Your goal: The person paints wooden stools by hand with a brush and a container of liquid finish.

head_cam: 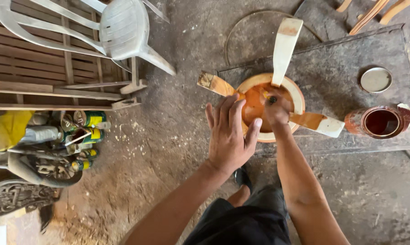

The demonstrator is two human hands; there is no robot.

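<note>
A small round wooden stool point(293, 92) lies upside down on a dark board point(345, 59), three legs sticking out. Part of it is coated orange-brown, part is bare pale wood. My left hand point(230, 131) rests flat, fingers spread, on the stool's left rim beside one stained leg point(215, 84). My right hand point(275, 109) is closed on a small dark-tipped brush point(272, 99) pressed to the wet orange underside of the seat. A pale leg point(285, 45) points away from me.
An open can of red-brown stain point(380, 121) stands right of the stool, its round lid point(376, 80) behind it. A white plastic chair point(118, 27) lies on a wooden slatted frame point(55, 68) at upper left. Cans and clutter point(78, 136) sit left.
</note>
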